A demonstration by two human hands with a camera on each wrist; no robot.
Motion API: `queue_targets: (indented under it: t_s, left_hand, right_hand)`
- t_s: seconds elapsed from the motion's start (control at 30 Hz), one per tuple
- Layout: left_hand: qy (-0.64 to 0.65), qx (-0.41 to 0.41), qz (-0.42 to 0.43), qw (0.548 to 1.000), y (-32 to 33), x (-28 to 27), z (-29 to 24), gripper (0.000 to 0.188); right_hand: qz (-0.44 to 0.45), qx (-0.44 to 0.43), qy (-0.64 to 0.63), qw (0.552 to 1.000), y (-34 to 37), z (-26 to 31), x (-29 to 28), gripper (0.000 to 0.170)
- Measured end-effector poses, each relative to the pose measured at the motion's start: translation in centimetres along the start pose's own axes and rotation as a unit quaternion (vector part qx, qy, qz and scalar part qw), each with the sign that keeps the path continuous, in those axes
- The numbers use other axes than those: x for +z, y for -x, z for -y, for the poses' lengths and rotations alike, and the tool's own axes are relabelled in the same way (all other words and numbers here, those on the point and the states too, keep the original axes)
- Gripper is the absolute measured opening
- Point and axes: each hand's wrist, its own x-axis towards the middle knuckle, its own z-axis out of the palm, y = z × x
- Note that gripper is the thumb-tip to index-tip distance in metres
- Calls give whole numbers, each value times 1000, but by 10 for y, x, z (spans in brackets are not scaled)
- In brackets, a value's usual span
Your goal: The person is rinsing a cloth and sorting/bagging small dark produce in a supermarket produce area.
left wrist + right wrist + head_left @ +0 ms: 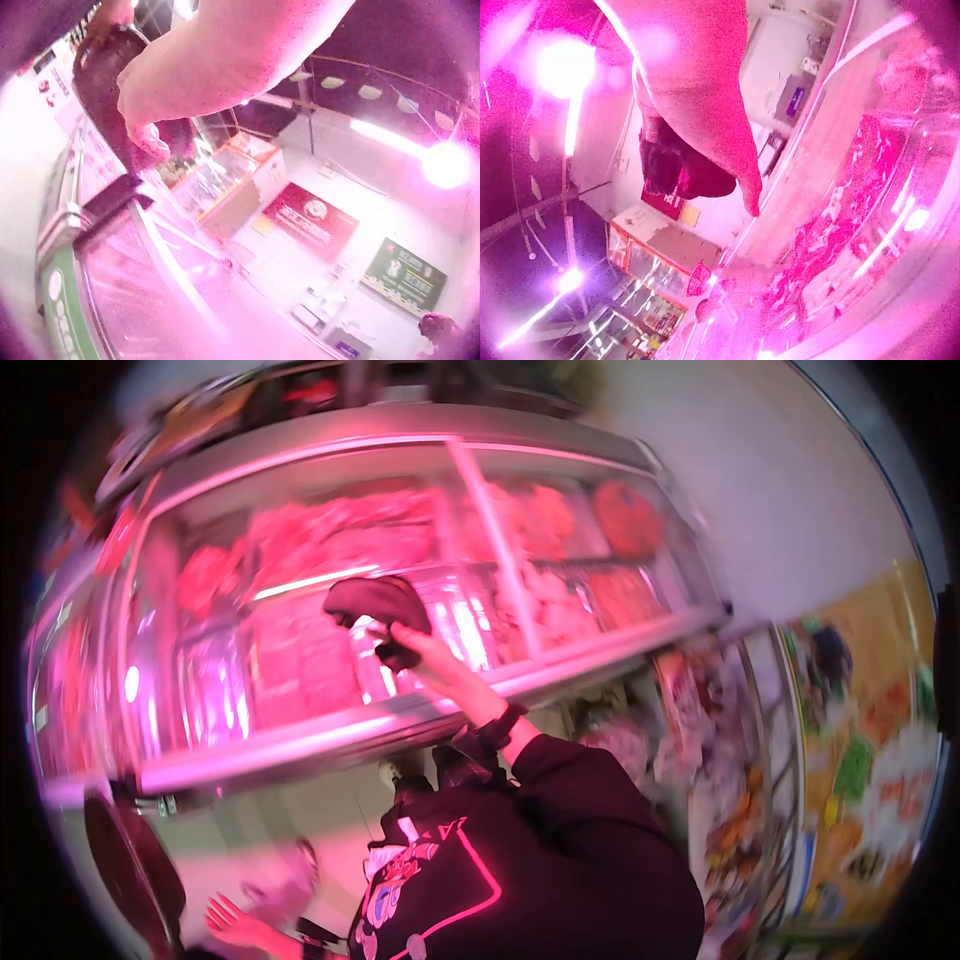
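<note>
Over the front part of the glass-topped meat case, my right hand holds a dark, rounded, floppy-looking thing with a small white patch. What kind of thing it is, I cannot tell. In the right wrist view the dark thing shows below the palm, beside the thumb; the other fingers are mostly hidden. My left hand hangs low at the left, fingers spread and holding nothing. Its fingers droop loosely in the left wrist view. Nearest to it is a dark brown, rounded panel.
Red meat lies in trays inside the case, under pink light. A metal bar crosses its top. On the right, packed goods stand beside a rack and a yellow surface with bags. Pale floor lies below the case.
</note>
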Motion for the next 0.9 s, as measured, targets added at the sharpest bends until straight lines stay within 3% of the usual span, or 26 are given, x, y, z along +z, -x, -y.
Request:
queue_targets:
  t_s: [0.03,0.07,0.13,0.17,0.23,0.4,0.47,0.5,0.53,0.57,0.6,0.7,0.77,0.8,0.83,0.87,0.9]
  left_hand:
    - [166,82,105,977,-17,-19,72,43]
    - [64,126,177,974,20,3,85,42]
    - [-37,137,329,934,82,57,104,38]
    - [-39,138,355,924,108,82,116,38]
    - [-99,105,502,853,161,125,137,31]
    - [-151,108,658,730,312,179,170,23]
    - [-161,112,694,693,356,184,186,22]
    - [-167,115,733,650,375,184,199,20]
    - [-173,118,768,605,396,183,209,18]
    - [-174,120,774,596,420,179,219,18]
    - [-191,122,799,556,445,167,228,17]
    - [-198,122,853,467,526,131,272,10]
    - [-217,101,876,418,591,81,290,7]
    - [-217,122,898,363,616,59,311,8]
    - [-237,179,924,241,662,25,330,9]
    - [-234,173,936,195,689,1,340,11]
    - [-235,163,938,197,702,-14,341,11]
  right_hand:
    - [-9,-26,4,1000,10,13,-13,39]
    - [-14,-65,14,998,23,23,-23,38]
    - [-66,-115,27,991,56,46,-46,37]
    - [-97,-147,32,984,71,56,-53,37]
    - [-130,-191,47,972,106,79,-69,30]
    - [-325,-206,46,922,199,110,-121,18]
    - [-358,-243,53,900,243,118,-144,18]
    - [-382,-266,67,882,266,122,-156,18]
    - [-389,-277,61,877,288,125,-166,18]
    - [-431,-266,72,859,312,129,-177,16]
    - [-469,-247,87,844,338,131,-188,15]
    - [-495,-262,91,824,418,135,-224,16]
    - [-509,-251,73,820,481,133,-246,17]
    - [-537,-252,97,800,523,129,-265,24]
    - [-563,-252,121,778,557,125,-281,32]
    - [-591,-272,113,751,577,122,-289,33]
    - [-618,-291,106,723,595,119,-295,34]
